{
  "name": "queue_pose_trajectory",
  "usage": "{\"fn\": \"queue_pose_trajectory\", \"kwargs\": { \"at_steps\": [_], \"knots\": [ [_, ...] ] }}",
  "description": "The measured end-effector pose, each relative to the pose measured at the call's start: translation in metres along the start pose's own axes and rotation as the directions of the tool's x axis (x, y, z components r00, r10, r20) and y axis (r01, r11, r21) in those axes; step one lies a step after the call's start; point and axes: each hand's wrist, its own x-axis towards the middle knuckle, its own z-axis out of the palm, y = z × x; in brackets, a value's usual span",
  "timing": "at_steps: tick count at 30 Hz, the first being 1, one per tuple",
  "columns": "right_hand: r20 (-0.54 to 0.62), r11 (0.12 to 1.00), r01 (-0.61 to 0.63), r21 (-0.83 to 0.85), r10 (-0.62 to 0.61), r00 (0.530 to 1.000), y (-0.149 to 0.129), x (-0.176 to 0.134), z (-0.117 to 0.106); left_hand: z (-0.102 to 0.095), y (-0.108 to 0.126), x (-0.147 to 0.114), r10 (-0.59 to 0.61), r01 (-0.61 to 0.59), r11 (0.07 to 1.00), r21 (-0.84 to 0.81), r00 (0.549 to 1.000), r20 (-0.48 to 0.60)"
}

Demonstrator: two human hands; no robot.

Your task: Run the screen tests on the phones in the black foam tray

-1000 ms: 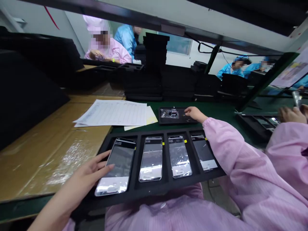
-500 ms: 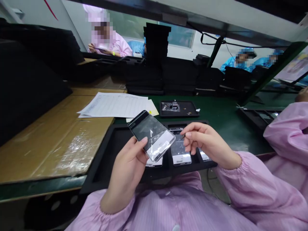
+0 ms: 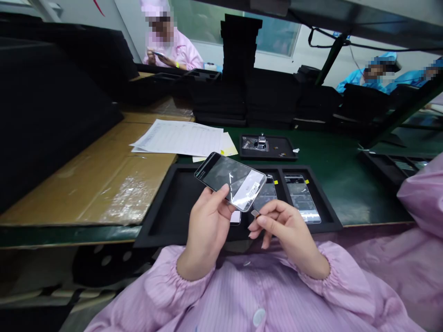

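Observation:
My left hand (image 3: 210, 226) grips a smartphone (image 3: 230, 180) by its near edge, thumb on the glass. Its lit screen faces up, dark at the far left end and white at the near right end. Pinched between the thumb and fingers of my right hand (image 3: 282, 226) is a small flat piece, apparently a SIM card tray (image 3: 255, 213). It is just below the phone's right end, with a small gap between them. Beneath both hands lies a black compartment tray (image 3: 166, 203); in it another smartphone (image 3: 302, 198) shows fully, and others are partly covered.
A small black tray (image 3: 268, 154) with a plastic bag and tiny parts sits behind. Printed sheets (image 3: 180, 137) lie on the left beside taped cardboard (image 3: 104, 184). Black tray stacks (image 3: 273, 99) line the back. A co-worker's pink sleeve (image 3: 422, 189) is close on the right.
My right hand has come down and turned, bringing the small piece below the phone's right end. The phone stays in my left hand. The camera view has shifted, uncovering the right-hand phone in the tray.

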Motion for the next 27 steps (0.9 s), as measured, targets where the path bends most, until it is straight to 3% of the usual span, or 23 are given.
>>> {"fn": "queue_pose_trajectory", "kwargs": {
  "at_steps": [8, 14, 18, 21, 23, 25, 26, 27],
  "knots": [
    [0.000, 1.000, -0.020, 0.008, 0.020, 1.000, 0.001, 0.001, 0.005, -0.001, -0.003, -0.004, 0.096, -0.100, 0.993, 0.058, 0.993, 0.068],
    [0.023, 0.998, -0.053, 0.034, 0.052, 0.998, 0.003, 0.007, 0.000, -0.004, -0.006, -0.007, 0.237, -0.248, 0.963, 0.109, 0.966, 0.104],
    [0.043, 0.993, -0.108, -0.040, 0.110, 0.993, 0.018, 0.008, 0.001, -0.007, -0.011, -0.011, 0.160, -0.185, 0.973, 0.137, 0.972, 0.172],
    [0.057, 0.968, -0.011, -0.252, 0.026, 0.998, 0.016, 0.013, -0.002, -0.012, -0.006, -0.009, 0.088, -0.113, 0.980, 0.163, 0.984, 0.153],
    [0.163, 0.829, 0.072, -0.554, 0.023, 0.986, -0.002, 0.028, -0.012, -0.023, 0.008, -0.004, 0.064, -0.085, 0.972, 0.220, 0.993, 0.098],
    [0.204, 0.542, 0.105, -0.834, 0.124, 0.971, -0.031, 0.052, -0.033, -0.042, 0.028, 0.005, 0.047, -0.051, 0.942, 0.332, 0.999, 0.020],
    [0.135, 0.403, 0.068, -0.913, 0.141, 0.981, -0.047, 0.068, -0.046, -0.054, 0.040, 0.011, 0.057, -0.043, 0.918, 0.395, 0.998, -0.024],
    [0.019, 0.306, -0.002, -0.952, 0.067, 0.998, -0.062, 0.084, -0.060, -0.067, 0.051, 0.017, 0.056, -0.020, 0.882, 0.470, 0.996, -0.063]
  ]
}}
